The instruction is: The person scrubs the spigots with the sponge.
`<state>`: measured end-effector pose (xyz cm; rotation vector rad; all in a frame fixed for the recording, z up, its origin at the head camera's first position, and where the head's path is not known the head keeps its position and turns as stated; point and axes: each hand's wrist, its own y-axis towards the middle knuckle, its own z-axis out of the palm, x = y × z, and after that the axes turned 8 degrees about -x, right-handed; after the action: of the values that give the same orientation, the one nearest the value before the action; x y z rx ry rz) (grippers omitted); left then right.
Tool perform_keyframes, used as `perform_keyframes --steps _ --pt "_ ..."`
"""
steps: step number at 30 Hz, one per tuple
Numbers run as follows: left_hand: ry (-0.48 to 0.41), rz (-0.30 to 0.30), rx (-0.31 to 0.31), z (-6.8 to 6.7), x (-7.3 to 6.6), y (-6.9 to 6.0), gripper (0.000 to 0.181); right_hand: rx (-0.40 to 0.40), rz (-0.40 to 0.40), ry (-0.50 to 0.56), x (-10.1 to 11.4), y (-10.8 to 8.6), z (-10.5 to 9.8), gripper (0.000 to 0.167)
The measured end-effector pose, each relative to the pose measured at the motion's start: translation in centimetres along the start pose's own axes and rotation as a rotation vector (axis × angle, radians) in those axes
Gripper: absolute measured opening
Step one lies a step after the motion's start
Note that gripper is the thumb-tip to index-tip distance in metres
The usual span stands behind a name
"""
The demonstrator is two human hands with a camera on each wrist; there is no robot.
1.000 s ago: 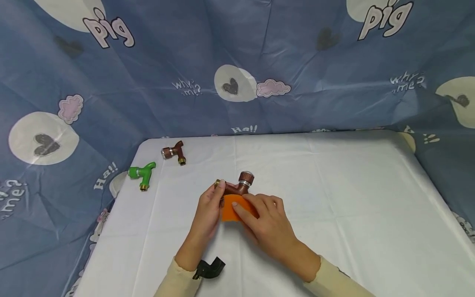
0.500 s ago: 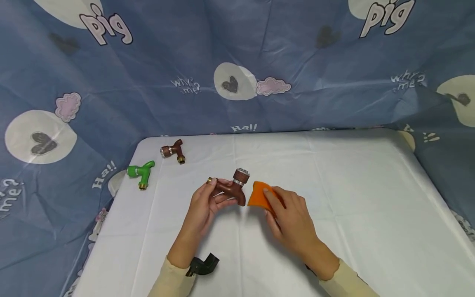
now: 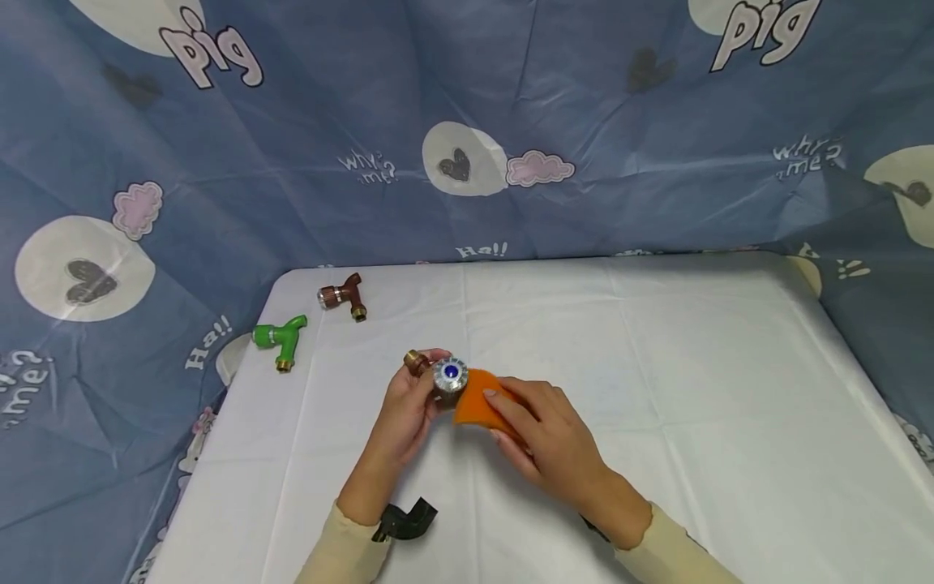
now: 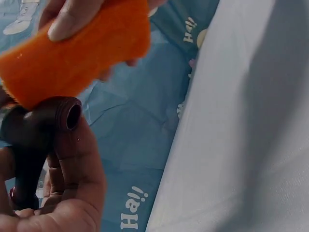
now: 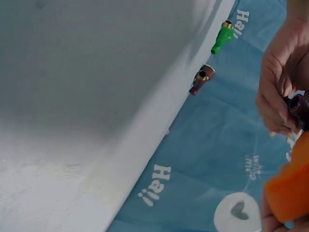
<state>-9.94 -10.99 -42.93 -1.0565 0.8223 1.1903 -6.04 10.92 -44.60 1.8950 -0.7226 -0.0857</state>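
My left hand (image 3: pixel 404 411) grips a brown tap (image 3: pixel 449 381) by its body, its silver knob with a blue centre facing up in the head view. Between thumb and fingers my right hand (image 3: pixel 554 430) pinches an orange cloth (image 3: pixel 481 399), whose left edge lies against the tap by the knob. The left wrist view shows the cloth (image 4: pixel 77 53) on top of the tap (image 4: pixel 41 121), with the spout's round opening beside it. At the right wrist view's edge, the left hand (image 5: pixel 280 82) curls round the tap (image 5: pixel 300 108).
Another brown tap (image 3: pixel 344 296) and a green tap (image 3: pixel 281 341) lie at the back left of the white table (image 3: pixel 657 365). A black curved piece (image 3: pixel 409 521) shows beside my left wrist. Blue printed fabric (image 3: pixel 467 97) hangs behind the table.
The cloth moved right, away from the tap, then came back left against it. In my left hand the tap has turned, so its knob now faces up.
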Motion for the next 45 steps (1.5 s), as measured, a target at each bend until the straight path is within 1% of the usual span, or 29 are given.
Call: perform_keyframes --steps 2,5,7,9,11,14,17,20,23,25,28,31,33,35,37,42,45 --pt "0.058 0.028 0.021 0.1 0.1 -0.1 0.031 -0.012 -0.051 0.008 0.3 0.2 0.0 0.037" --pt "0.156 0.063 0.07 0.3 0.1 -0.3 0.044 -0.04 -0.103 0.012 0.7 0.4 0.1 0.033" --pt "0.223 0.076 0.095 0.4 0.0 -0.4 0.054 -0.043 -0.107 0.008 0.8 0.5 0.1 0.032" --pt "0.276 0.077 0.1 0.4 0.0 -0.5 0.059 -0.036 -0.097 0.009 0.8 0.5 0.1 0.031" --pt "0.324 0.073 0.091 0.4 0.0 -0.5 0.06 -0.018 -0.084 0.007 0.7 0.4 0.0 0.031" --pt "0.356 0.074 0.08 0.3 0.1 -0.5 0.055 0.016 -0.067 -0.01 0.4 0.1 -0.1 0.031" --pt "0.36 0.075 0.09 0.1 0.3 -0.5 0.052 0.066 -0.043 -0.036 0.1 -0.3 -0.2 0.032" --pt "0.352 0.044 0.096 -0.1 0.5 -0.4 0.049 0.112 -0.02 -0.059 -0.4 -0.6 -0.4 0.033" --pt "0.309 -0.008 0.095 -0.3 0.7 -0.3 0.047 0.131 0.0 -0.056 -0.7 -0.6 -0.8 0.034" --pt "0.276 -0.03 0.102 -0.3 0.8 -0.3 0.047 0.124 0.024 -0.038 -0.8 -0.4 -1.2 0.035" --pt "0.231 -0.044 0.109 -0.3 0.9 -0.3 0.047 0.059 0.04 0.009 -0.6 0.2 -1.7 0.036" --pt "0.237 -0.033 0.117 -0.2 0.9 -0.3 0.045 -0.002 0.024 0.057 -0.1 1.1 -1.8 0.037" --pt "0.246 -0.022 0.123 -0.1 1.0 -0.3 0.043 -0.006 0.008 0.073 0.4 1.6 -1.8 0.037" --pt "0.263 0.0 0.131 0.0 1.0 -0.4 0.043 0.006 -0.002 0.077 0.7 1.9 -1.6 0.037" --pt "0.278 0.02 0.123 0.1 1.0 -0.5 0.043 0.016 -0.001 0.067 0.9 1.9 -1.4 0.036" --pt "0.313 0.051 0.088 -0.1 0.7 -0.6 0.045 0.063 0.012 0.021 0.9 0.9 -1.0 0.033" --pt "0.319 0.062 0.088 -0.3 0.5 -0.4 0.043 0.095 0.029 0.018 0.6 0.3 -1.1 0.036"
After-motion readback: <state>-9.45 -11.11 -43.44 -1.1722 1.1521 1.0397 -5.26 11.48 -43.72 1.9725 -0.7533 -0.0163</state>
